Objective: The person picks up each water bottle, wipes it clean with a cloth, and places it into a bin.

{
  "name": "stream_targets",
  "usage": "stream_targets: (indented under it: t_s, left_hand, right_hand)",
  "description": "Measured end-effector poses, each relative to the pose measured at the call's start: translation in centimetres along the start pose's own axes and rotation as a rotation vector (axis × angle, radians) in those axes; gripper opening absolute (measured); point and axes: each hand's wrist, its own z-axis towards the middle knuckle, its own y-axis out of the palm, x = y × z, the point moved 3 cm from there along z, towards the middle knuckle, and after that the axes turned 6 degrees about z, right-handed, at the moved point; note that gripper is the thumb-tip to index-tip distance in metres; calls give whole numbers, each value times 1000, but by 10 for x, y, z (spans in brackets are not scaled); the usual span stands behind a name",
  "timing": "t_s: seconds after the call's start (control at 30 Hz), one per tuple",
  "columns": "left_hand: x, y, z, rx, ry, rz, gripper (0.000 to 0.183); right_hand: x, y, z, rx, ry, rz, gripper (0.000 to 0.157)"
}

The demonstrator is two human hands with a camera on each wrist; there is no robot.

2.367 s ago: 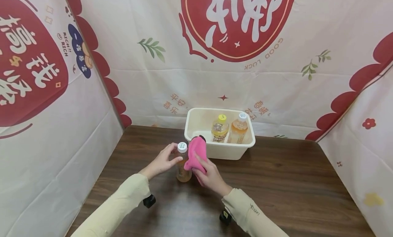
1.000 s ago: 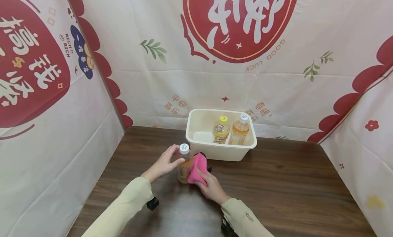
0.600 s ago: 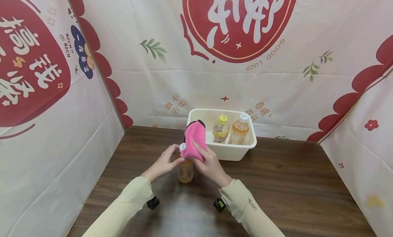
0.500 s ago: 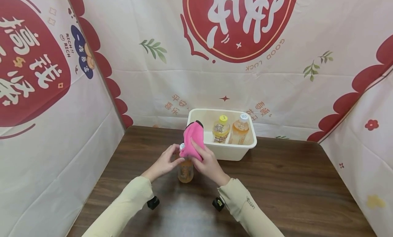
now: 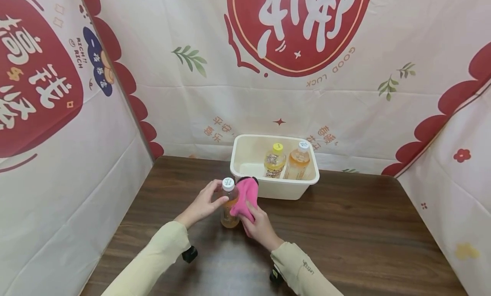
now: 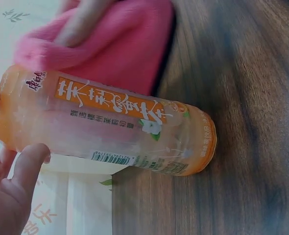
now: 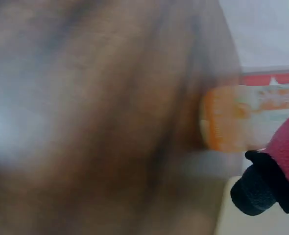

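Observation:
An upright tea bottle (image 5: pixel 229 221) with a white cap and orange label stands on the dark wooden table. My left hand (image 5: pixel 203 205) holds it near the top, thumb at the front and fingers behind. In my right hand (image 5: pixel 261 231) is a bunched pink fleecy cloth (image 5: pixel 247 191) with black edging, gripped between thumb and fingers. It lies against the bottle's right side. Seen close in the left wrist view, the cloth (image 6: pixel 125 44) covers part of the label's edge. The right wrist view is mostly blurred, showing the cloth (image 7: pixel 287 147) and the bottle's (image 7: pixel 228 117) orange base.
Just behind the hands, a cream plastic tub (image 5: pixel 276 188) holds a yellow-capped bottle (image 5: pixel 274 163) and a white-capped tea bottle (image 5: pixel 298 164) on its right side. Printed white fabric (image 5: pixel 184 108) walls the back and sides of the table (image 5: pixel 345 228).
The right hand has brought the cloth down from over the cap to the bottle's right side, after a similar low-then-high pass. The left hand and bottle have stayed in place.

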Motion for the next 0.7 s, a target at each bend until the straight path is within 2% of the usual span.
stream_targets:
  t_s: [0.13,0.23,0.33,0.43,0.5,0.6,0.7]
  left_hand:
    - [2,1,0,21,1,19,38]
    - [5,1,0,38,-31,12,38]
    - [11,2,3,84,-110,-8,39]
    - [17,6,7,130,-205,12,44]
    - [20,8,10,147,-244,35,48]
    - [21,10,12,134,-232,25,50]
    - [20,8,14,101,-182,-3,48]
  right_hand:
    - [11,8,-23,-110,113,-35,43]
    - [18,13,-35,-170,183,-67,47]
    - [21,15,-39,-189,221,-86,49]
    - [20,15,-39,-185,232,-80,50]
    - [19,13,-41,-178,232,-84,50]
    - [19,8,-45,-162,237,-91,49]
    - [16,-2,-46,-143,256,-90,49]
